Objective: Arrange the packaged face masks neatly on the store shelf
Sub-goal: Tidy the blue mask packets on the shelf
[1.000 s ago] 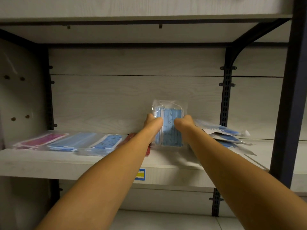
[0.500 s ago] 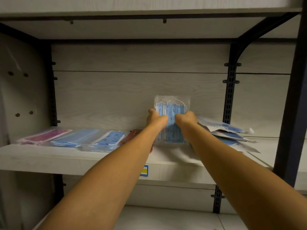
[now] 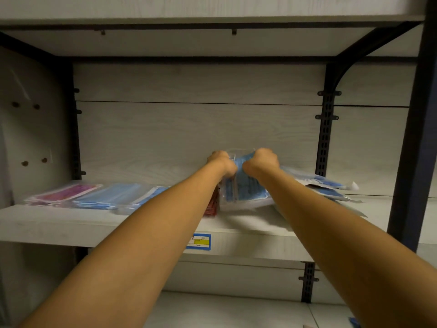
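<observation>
At centre frame, the left hand (image 3: 222, 162) and right hand (image 3: 261, 160) both grip the top edge of a blue mask packet (image 3: 243, 188), its long axis leaning back, lower edge on the shelf (image 3: 71, 223) below the grip, equally near both hands.

red pack (image 3: 211, 204): mostly behind left forearm | price label (image 3: 200, 242): text unreadable

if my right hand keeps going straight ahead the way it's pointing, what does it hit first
Most likely the shelf's back panel. The right hand grips the top of the blue mask packet and points away from you into the shelf, with nothing visible between it and that panel, though depth is hard to judge.
</observation>
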A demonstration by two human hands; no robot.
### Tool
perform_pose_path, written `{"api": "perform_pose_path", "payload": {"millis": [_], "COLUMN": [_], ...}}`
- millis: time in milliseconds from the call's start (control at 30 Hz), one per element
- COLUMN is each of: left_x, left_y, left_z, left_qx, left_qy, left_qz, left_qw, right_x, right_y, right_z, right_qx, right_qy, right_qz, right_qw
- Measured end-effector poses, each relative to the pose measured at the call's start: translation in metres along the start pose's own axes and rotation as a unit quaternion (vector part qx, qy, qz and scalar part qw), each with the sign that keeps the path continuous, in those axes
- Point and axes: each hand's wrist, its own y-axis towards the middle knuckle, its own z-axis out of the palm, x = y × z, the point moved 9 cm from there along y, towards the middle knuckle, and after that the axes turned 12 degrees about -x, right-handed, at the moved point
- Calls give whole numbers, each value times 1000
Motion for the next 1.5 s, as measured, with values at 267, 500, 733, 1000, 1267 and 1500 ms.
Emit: {"api": "perform_pose_path", "payload": {"millis": [267, 500, 733, 1000, 1267, 1500], "left_x": [13, 11, 12, 4, -8, -28], "left_y": [-4, -14, -19, -5, 11, 0], "left_z": [29, 49, 60, 44, 22, 41], "left_qx": [15, 20, -2, 21, 10, 67], "left_qy": [101, 132, 162, 102, 103, 105], "left_qz": [25, 49, 109, 122, 169, 200], "left_qw": [994, 990, 981, 987, 980, 972], "right_x": [-13, -21, -18, 12, 38, -22], "right_y": [-19, -33, -38, -33, -18, 9], "right_z": [34, 55, 60, 34, -45, -96], "right_qx": [38, 51, 52, 44, -2, -18], "right_qy": [-95, -56, -164, -210, -203, -221], "right_qz": [-28, -23, -100, -180, -200, -107], "right_qw": [994, 997, 980, 960, 958, 969]}}
